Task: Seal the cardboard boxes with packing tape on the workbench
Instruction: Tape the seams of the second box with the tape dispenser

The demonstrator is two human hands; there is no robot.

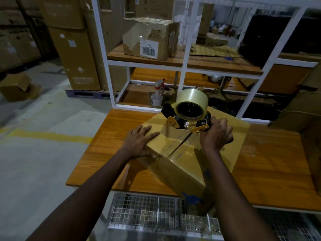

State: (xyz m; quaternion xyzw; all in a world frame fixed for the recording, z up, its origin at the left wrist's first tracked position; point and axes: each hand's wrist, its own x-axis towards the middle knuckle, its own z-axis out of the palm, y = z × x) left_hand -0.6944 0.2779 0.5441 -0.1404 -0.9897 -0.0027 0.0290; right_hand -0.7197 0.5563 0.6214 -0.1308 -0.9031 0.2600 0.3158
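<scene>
A brown cardboard box (pixel 184 164) stands on the wooden workbench (pixel 107 136), turned corner-on toward me. My left hand (pixel 140 141) lies flat on the box's left top flap, fingers apart. My right hand (pixel 216 134) grips the handle of a tape dispenser (pixel 189 108) that carries a roll of clear packing tape. The dispenser rests on the box top at the centre seam. A shiny strip of tape (pixel 178 145) runs from it along the seam and down the near side. Blue print marks the box's lower front.
A white metal shelf frame (pixel 184 54) rises behind the bench, holding a taped box with a barcode label (pixel 149 39) and a spray bottle (pixel 157 94). More cartons stand at the left and right. A wire-mesh surface (pixel 147 209) lies below the bench's near edge.
</scene>
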